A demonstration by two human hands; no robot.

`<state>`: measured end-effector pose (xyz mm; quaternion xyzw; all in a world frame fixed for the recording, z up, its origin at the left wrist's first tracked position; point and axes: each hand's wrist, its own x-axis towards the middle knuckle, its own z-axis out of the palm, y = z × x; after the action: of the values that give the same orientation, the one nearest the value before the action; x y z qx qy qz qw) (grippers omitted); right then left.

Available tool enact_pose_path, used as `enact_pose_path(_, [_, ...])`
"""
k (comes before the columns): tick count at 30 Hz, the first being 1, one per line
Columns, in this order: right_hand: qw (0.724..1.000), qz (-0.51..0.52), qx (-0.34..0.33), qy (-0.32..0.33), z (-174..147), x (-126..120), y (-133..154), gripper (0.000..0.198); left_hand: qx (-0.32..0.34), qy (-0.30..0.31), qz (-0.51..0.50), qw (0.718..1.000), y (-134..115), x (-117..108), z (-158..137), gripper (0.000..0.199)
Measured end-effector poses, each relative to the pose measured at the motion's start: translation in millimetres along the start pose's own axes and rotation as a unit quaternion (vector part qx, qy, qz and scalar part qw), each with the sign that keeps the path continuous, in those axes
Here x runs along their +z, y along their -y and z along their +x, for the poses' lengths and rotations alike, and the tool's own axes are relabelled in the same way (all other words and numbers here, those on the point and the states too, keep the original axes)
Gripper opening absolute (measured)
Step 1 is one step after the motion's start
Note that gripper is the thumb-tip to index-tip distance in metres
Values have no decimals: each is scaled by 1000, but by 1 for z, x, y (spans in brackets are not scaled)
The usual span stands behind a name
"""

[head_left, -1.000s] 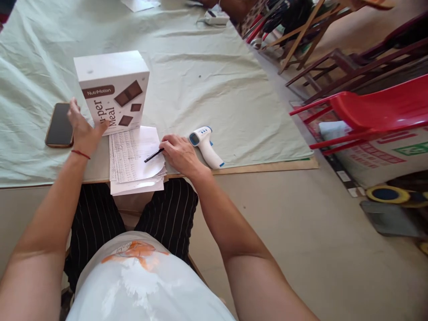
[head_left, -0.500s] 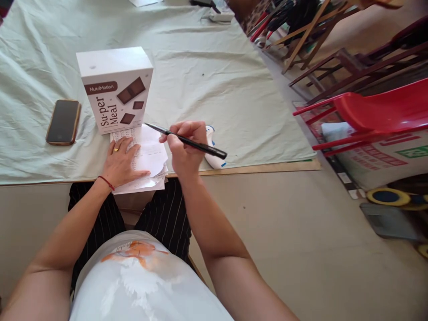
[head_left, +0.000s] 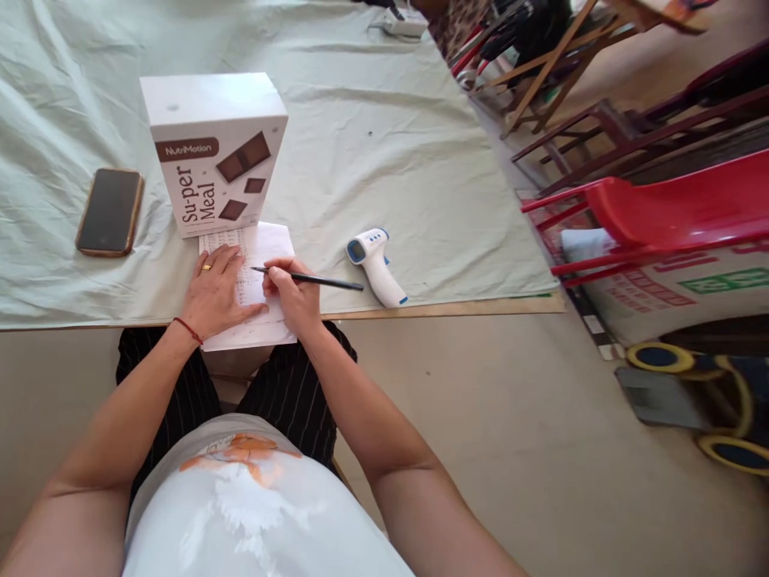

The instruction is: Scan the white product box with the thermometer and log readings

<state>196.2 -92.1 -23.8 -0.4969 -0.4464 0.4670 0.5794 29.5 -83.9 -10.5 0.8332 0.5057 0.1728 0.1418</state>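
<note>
Sheets of paper (head_left: 275,239) with rows of writing lie at the table's front edge, their lower part reaching past it. My left hand (head_left: 217,295) rests flat on their left side, fingers spread, a ring on one finger. In my right hand (head_left: 295,296) is a slim black pen (head_left: 328,280), gripped between thumb and fingers. Its tip points left, over the written part of the sheet; whether it touches the paper I cannot tell. A white box (head_left: 219,172) printed with brown bars stands upright just behind the papers.
A phone (head_left: 110,212) lies left of the box. To the right of my right hand is a white and blue infrared thermometer (head_left: 377,268). Pale cloth (head_left: 420,184) covers the table. A red plastic chair (head_left: 673,212) and a printed sack (head_left: 690,280) stand beyond the right edge.
My right hand has moved left and down with the pen, bringing it over the papers and uncovering the thermometer. My left hand has stayed on the sheets.
</note>
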Motion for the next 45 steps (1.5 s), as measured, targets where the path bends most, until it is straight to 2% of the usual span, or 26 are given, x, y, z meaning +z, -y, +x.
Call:
enact_pose_path(3, [996,-80,-34,-6,-4,-6,2,9,9,9,-6,1000,3,-1,0,58])
enact_pose_path(6, [989,-133,-61,14,-6,-7,0,8,17,19,-13,1000,4,-3,-1,53])
enact_pose_path(12, [978,-168,-118,-36,-12,-4,-8,12,13,9,-7,1000,3,-2,-3,52])
enact_pose_path(15, [976,-174,-132,-26,-14,-3,-9,13,15,0,-8,1000,3,0,-3,52])
enact_pose_path(29, [962,-233,-142,18,-11,-5,-15,12,17,-5,-3,1000,2,0,-3,51])
enact_pose_path(45, [962,-240,-128,20,-11,-4,-14,11,13,-6,-11,1000,2,0,-3,51])
